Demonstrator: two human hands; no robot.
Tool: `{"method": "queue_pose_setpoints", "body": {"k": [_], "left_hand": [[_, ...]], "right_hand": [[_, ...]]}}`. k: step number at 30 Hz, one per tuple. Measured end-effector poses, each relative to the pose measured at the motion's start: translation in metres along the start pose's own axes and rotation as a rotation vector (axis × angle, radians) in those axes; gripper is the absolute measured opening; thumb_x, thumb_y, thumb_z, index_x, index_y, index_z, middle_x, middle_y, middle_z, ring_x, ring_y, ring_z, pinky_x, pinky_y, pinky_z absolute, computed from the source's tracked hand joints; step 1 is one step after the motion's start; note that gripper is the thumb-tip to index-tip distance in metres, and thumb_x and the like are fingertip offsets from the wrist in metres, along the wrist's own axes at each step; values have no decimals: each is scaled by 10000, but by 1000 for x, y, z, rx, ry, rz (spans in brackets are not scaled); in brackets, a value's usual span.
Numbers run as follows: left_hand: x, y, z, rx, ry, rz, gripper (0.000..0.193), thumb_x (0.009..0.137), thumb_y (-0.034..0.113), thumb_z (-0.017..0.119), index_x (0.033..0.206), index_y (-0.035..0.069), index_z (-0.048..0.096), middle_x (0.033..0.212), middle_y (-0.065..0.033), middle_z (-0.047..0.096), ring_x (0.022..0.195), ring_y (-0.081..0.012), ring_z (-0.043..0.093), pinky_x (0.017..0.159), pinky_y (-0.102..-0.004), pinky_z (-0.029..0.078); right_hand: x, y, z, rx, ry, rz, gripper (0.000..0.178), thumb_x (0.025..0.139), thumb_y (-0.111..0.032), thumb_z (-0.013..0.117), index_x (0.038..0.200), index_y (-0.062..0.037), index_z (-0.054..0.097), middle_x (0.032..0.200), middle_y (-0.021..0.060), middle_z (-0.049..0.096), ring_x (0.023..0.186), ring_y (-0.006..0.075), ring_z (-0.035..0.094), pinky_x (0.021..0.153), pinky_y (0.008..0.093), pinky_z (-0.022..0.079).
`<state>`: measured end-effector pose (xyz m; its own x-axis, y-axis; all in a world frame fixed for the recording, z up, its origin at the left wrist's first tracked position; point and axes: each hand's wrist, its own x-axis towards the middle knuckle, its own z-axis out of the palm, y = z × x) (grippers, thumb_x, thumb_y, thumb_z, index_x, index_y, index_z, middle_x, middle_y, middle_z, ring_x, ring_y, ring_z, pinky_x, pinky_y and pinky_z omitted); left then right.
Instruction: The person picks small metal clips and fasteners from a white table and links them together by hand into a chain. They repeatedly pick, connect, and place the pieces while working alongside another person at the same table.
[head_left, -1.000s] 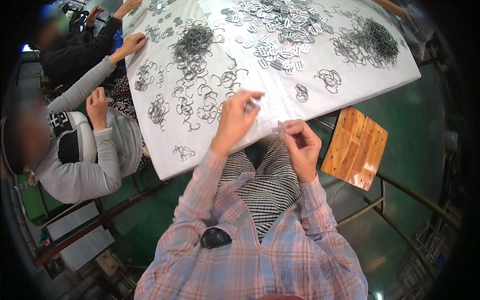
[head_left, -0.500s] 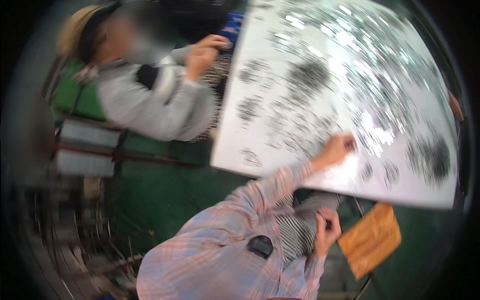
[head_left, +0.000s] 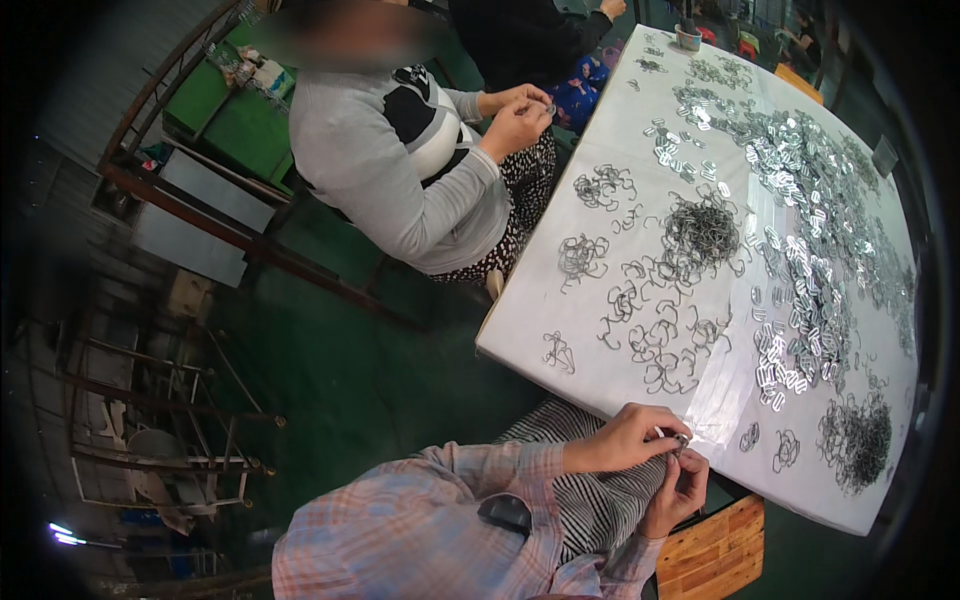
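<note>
I have the left hand (head_left: 628, 440) and right hand (head_left: 682, 494) in a pinching grip on a small metal piece (head_left: 681, 440), beside the counter's (head_left: 530, 312) near edge, well apart from the wire heap (head_left: 703, 228).

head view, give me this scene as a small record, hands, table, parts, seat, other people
left hand: pinching a small metal piece by the table's near edge
right hand: fingertips at the same piece; exact grip too small to tell
table: white top
slotted parts: flat, silvery, spread in a broad band
wire parts: dark, curved, some heaped, some loose
stool: wooden seat, beside the right forearm
co-worker: grey sleeves, seated beside the table, hands close together
</note>
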<state>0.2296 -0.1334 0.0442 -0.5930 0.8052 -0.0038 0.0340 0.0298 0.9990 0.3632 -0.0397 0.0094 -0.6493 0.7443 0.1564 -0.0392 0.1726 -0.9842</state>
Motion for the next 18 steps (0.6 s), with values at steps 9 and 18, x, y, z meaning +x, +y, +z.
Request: {"method": "queue_pose_setpoints", "body": {"k": [9,18], "left_hand": [[-16,6,-24,13,65,24,224,860,14,673,1081,1,707,970,-108,715,866,-165,690,731,-288,550],[-18,-4,-34,31,68,37,219,852,-19,676,1067,10,711,982,-107,709,870,-153,683,732,-266,548]], "right_hand": [[-8,-13,31,-147,-35,-69,78,859,53,643,838,42,568,879,134,599,821,240,582,769,319,474],[0,-19,38,-318,-46,-143,99,800,68,681,872,17,635,872,149,652,821,283,651,762,347,509]]}}
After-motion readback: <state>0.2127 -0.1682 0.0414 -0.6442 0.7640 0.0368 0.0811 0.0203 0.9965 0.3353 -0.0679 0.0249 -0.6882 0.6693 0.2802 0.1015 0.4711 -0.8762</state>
